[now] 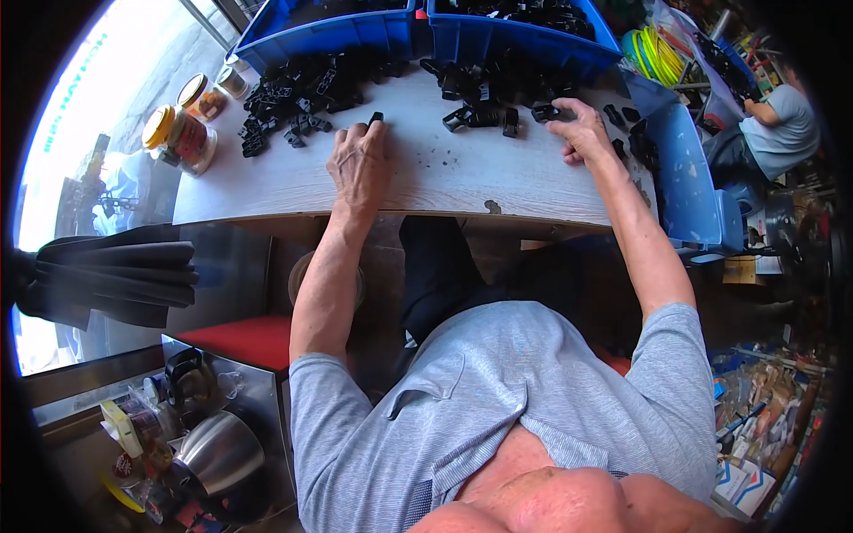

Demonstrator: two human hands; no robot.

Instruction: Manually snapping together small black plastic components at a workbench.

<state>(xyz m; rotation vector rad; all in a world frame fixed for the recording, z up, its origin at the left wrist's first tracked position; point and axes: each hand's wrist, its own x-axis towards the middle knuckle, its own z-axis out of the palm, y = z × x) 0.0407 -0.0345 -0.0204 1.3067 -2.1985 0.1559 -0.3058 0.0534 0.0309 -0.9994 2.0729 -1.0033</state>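
My left hand (359, 164) rests on the white table (426, 182) with its fingers curled together. A small black plastic part (377, 117) sticks out past its fingertips. On the right, my right hand (582, 133) has thumb and forefinger closing on another black plastic part (544, 114), at the edge of a loose pile. Between my hands lie several more black parts (482, 117). A larger heap of black parts (311, 93) spreads beyond my left hand. What each part is for cannot be made out.
Two blue bins (329, 37) of black parts stand along the far edge. A light blue bin (697, 191) borders the right side. Lidded jars (188, 142) stand at the left edge. Another person (782, 124) sits at far right. A steel kettle (222, 453) is lower left.
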